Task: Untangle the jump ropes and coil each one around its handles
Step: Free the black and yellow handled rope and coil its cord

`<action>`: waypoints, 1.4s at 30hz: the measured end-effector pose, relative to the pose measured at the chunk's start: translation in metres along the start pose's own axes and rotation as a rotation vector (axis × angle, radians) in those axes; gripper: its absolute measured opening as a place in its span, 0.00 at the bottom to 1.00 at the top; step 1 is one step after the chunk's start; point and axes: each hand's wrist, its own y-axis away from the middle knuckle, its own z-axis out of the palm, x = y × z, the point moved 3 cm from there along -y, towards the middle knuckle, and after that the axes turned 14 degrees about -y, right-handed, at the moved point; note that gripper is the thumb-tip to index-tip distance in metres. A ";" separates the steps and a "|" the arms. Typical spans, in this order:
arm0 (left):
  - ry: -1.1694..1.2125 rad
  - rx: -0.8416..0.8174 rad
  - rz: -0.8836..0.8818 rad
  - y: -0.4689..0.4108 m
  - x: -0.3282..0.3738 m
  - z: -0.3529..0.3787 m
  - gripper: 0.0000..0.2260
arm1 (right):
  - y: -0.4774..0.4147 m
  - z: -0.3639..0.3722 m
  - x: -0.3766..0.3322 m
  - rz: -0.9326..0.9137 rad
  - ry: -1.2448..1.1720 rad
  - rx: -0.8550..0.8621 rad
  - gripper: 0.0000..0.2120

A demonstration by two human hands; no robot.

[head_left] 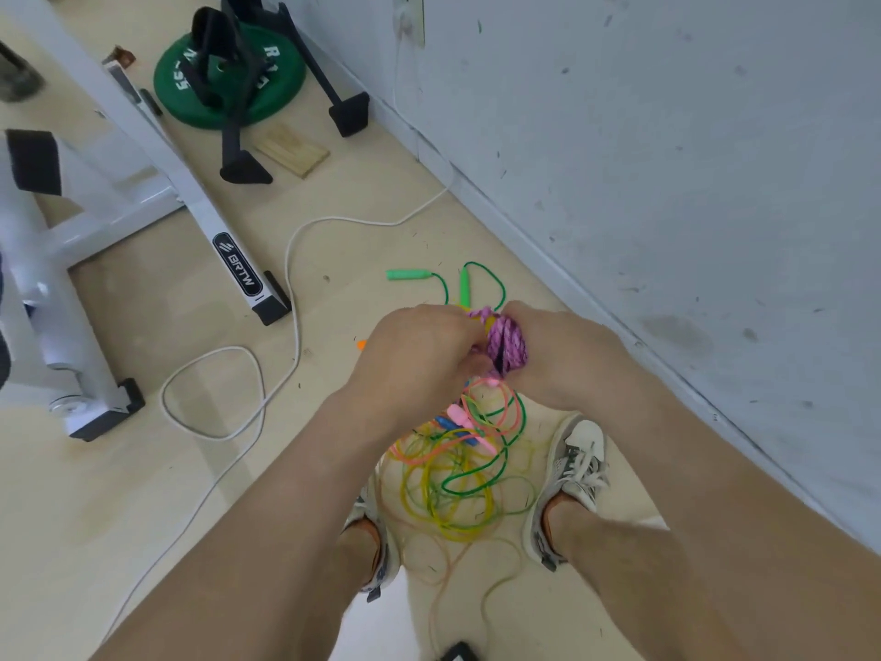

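Observation:
A pink-and-purple braided jump rope (506,344) is bunched into a coil between my two hands. My left hand (419,348) grips it from the left and my right hand (558,348) from the right; its handles are hidden. Below my hands, between my shoes, lies a tangle of thin ropes (460,474) in yellow, green, pink and orange, with blue and pink handles (460,419) in it. Two green handles (405,275) lie on the floor beyond my hands, their green cord running back toward the tangle.
A white wall (667,159) runs along the right. A white cable (291,279) loops over the floor at left. A white exercise machine frame (200,217), a green weight plate (229,73), a black stand and a wooden block (291,151) lie beyond.

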 end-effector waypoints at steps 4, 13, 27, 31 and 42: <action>0.045 0.049 -0.053 0.002 -0.006 0.000 0.12 | 0.001 0.009 -0.007 -0.027 0.006 -0.092 0.20; 0.654 0.055 -0.297 0.006 -0.026 -0.011 0.02 | 0.002 0.010 -0.014 -0.048 -0.339 -0.109 0.25; 0.189 -0.048 -0.204 0.012 -0.050 -0.016 0.09 | -0.002 -0.009 0.010 0.015 -0.339 -0.150 0.18; -0.018 -0.005 -0.135 0.010 -0.041 -0.012 0.10 | -0.003 -0.010 0.013 0.024 -0.377 -0.150 0.18; 0.904 0.022 -0.398 0.006 -0.030 -0.013 0.07 | -0.002 -0.006 0.004 0.016 -0.438 -0.181 0.15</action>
